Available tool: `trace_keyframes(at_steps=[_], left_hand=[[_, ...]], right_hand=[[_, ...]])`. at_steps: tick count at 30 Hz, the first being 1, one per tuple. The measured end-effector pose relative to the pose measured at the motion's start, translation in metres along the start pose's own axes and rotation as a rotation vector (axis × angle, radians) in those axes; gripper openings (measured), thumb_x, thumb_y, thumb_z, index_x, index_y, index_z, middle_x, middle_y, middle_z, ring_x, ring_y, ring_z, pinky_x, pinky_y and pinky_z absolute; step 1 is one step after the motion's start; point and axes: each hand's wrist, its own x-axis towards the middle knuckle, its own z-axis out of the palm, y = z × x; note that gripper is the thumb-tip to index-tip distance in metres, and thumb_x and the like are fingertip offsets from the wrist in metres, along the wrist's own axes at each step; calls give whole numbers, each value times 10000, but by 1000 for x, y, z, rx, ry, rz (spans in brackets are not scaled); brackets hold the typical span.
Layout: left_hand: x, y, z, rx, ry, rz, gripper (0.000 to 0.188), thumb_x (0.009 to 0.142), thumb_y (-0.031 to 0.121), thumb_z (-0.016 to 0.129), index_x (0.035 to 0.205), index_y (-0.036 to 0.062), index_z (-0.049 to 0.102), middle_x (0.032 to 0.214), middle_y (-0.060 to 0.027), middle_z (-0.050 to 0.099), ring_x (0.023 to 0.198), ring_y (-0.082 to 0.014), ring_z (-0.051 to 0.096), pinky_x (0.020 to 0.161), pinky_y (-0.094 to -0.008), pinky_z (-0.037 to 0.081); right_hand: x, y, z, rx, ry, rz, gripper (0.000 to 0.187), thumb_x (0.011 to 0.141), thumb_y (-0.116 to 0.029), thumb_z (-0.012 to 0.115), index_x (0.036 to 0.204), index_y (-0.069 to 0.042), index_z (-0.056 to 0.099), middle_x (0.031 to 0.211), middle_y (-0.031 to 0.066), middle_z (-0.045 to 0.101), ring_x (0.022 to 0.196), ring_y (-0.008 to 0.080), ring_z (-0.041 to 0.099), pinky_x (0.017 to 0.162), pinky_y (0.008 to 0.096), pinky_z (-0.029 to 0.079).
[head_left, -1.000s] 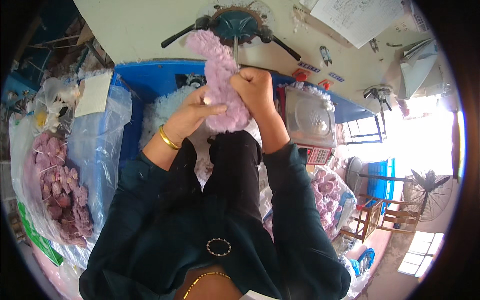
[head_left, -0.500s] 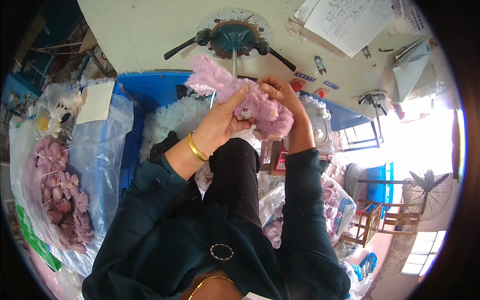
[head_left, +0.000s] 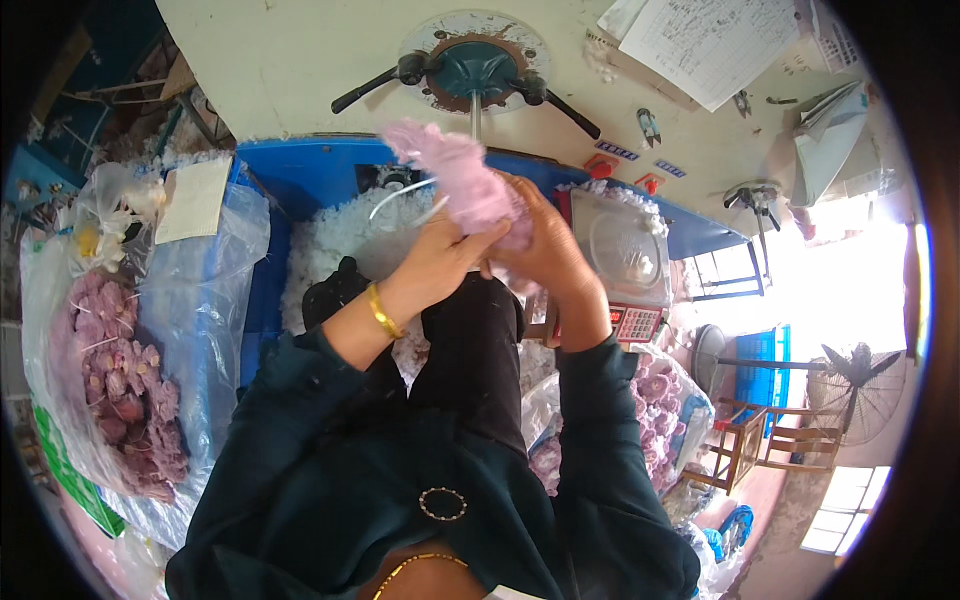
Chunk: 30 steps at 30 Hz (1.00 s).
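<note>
Between both hands, above my knees, is a fluffy pink plush toy (head_left: 470, 185), blurred by motion. My left hand (head_left: 450, 255) closes on its lower side, thumb pressed along the plush; a yellow bangle circles that wrist. My right hand (head_left: 545, 240) wraps round the toy's right side, fingers curled over its top. A thin white cord (head_left: 400, 190) stands out to the left beside the toy. Just beyond, a metal nozzle (head_left: 476, 115) points toward me from a green fixture (head_left: 475, 70) with two black handles on the worktable.
White stuffing (head_left: 345, 235) fills a blue bin (head_left: 310, 150) below the table edge. Plastic bags of pink plush pieces stand left (head_left: 110, 370) and right (head_left: 655, 400). A weighing scale (head_left: 635, 322) is at right. Snips (head_left: 648, 128) and papers (head_left: 710, 45) lie on the table; a fan (head_left: 850, 390) stands far right.
The toy has turned and come slightly lower, so its face with the eye no longer shows. My right hand has moved down and left around it, uncovering the scale's keypad.
</note>
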Motion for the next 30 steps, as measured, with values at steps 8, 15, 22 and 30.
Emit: trace_keyframes(at_steps=[8, 15, 22, 30], left_hand=[[-18, -22, -38, 12, 75, 19, 426, 925, 132, 553, 1315, 0, 442, 1199, -45, 541, 1123, -150, 506, 968, -307, 418], [-6, -16, -19, 618, 29, 369, 413, 915, 146, 565, 1287, 0, 462, 1302, -120, 503, 1183, -225, 483, 1013, -342, 370], [-25, -3, -36, 486, 1, 373, 518, 916, 252, 575, 1323, -18, 402, 1337, -187, 429, 1246, -319, 418, 1050, -391, 314], [-8, -7, -17, 778, 157, 453, 538, 898, 242, 602, 1327, -9, 395, 1313, -193, 429, 1224, -281, 436, 1033, -375, 328]], right_hand=[[-1, -4, 71, -499, 431, -28, 716, 656, -130, 720, 1313, -91, 437, 1108, 252, 506, 980, 433, 543, 864, 449, 468], [0, -1, 27, -285, 215, -118, 666, 666, -108, 714, 1285, -83, 471, 1148, 212, 523, 1011, 401, 544, 869, 423, 474], [-3, -6, 67, -339, 393, -155, 702, 679, -107, 728, 1310, -61, 424, 1134, 258, 513, 1017, 442, 523, 870, 448, 459], [-4, 7, 46, 243, 273, 48, 505, 696, -58, 738, 1158, 20, 548, 1066, 152, 630, 976, 224, 617, 841, 341, 487]])
